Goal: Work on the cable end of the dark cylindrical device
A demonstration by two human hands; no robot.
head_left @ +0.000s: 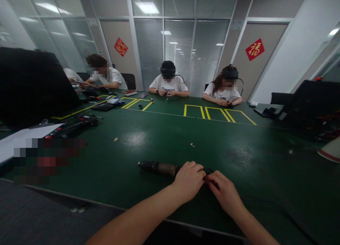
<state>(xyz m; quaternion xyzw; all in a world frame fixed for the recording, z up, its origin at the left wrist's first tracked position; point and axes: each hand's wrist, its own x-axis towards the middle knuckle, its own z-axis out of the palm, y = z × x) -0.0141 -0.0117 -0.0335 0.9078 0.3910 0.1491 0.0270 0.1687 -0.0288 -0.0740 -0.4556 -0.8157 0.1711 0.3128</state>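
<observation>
I have the dark power tool (159, 167) lying on the green bench (239, 145) at the near edge. My left hand (189, 180) clamps its rear; my right hand (224, 193) pinches something small there — fingers closed. I'd best keep the body pinned flat — no rolling.

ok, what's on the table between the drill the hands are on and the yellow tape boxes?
Mostly bare green table in the head view: only a small pale scrap between the drill and the yellow tape boxes.
</observation>
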